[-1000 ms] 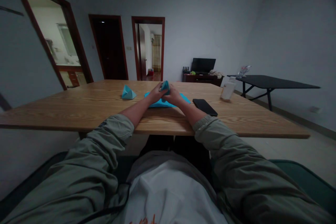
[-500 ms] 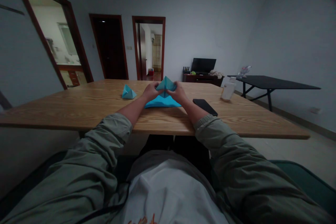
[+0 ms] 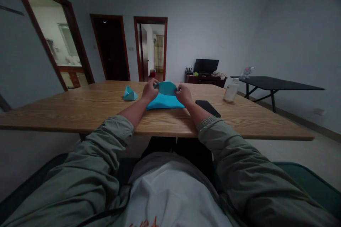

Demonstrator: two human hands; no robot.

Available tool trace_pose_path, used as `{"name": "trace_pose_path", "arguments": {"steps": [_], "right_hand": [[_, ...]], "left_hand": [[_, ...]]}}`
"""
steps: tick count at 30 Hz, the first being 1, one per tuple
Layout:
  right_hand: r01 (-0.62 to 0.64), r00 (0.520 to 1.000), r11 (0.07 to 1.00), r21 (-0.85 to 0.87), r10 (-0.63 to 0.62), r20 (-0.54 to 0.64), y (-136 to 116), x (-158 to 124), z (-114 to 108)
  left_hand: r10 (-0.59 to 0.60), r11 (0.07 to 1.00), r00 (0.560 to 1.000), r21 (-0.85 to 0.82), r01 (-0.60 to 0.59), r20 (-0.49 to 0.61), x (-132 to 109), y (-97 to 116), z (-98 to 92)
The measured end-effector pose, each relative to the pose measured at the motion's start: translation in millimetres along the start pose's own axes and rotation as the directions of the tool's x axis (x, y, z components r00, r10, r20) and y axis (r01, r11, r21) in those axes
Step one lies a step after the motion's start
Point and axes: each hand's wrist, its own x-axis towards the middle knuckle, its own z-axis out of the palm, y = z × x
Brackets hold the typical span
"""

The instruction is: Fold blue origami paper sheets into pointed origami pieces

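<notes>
Stretched between my two hands is a folded light-blue paper (image 3: 167, 88), its broad face turned to me and raised above the table. My left hand (image 3: 150, 90) pinches its left end, and my right hand (image 3: 183, 93) pinches the right end. Beneath it lies brighter blue paper (image 3: 165, 102), flat on the table and partly covered by the held piece. A second folded blue paper shape (image 3: 129, 94), pointed at the top, stands on the table to the left of my left hand.
The wooden table (image 3: 106, 115) spans the view. Right of my right hand lies a flat black object (image 3: 207, 108), with a white pump bottle (image 3: 231, 90) beyond it. A black folding table (image 3: 277, 83) stands at the right, and a TV (image 3: 206, 66) at the back.
The held paper went from a peaked, creased shape to a flatter, wider one. My hands moved slightly apart and now grip its two ends.
</notes>
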Motion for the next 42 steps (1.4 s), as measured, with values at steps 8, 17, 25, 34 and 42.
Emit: {"name": "trace_pose_path", "arguments": {"steps": [8, 17, 25, 34, 42], "right_hand": [[0.055, 0.996, 0.998, 0.034, -0.057, 0.065, 4.7, -2.3, 4.1], [0.197, 0.951, 0.962, 0.187, -0.234, 0.202, -9.4, -10.0, 8.8], [0.057, 0.997, 0.979, 0.194, -0.066, 0.041, -12.4, -5.7, -3.4], [0.063, 0.974, 0.826, 0.561, -0.174, 0.147, -11.5, -4.0, 8.9], [-0.171, 0.930, 0.635, 0.753, -0.148, 0.336, -9.0, -4.7, 7.2]], "left_hand": [[-0.217, 0.900, 0.976, -0.381, 0.214, 0.034, 6.8, -9.9, 5.9], [-0.097, 0.880, 0.990, -0.457, 0.133, 0.100, -5.5, 11.0, 11.4], [-0.078, 0.753, 0.917, -0.580, 0.312, 0.391, -11.7, 17.3, 15.4], [-0.016, 0.741, 0.862, -0.573, 0.350, 0.506, -14.7, 16.5, 16.6], [-0.032, 0.738, 0.888, -0.588, 0.331, 0.459, -11.4, 9.0, 18.8]]}}
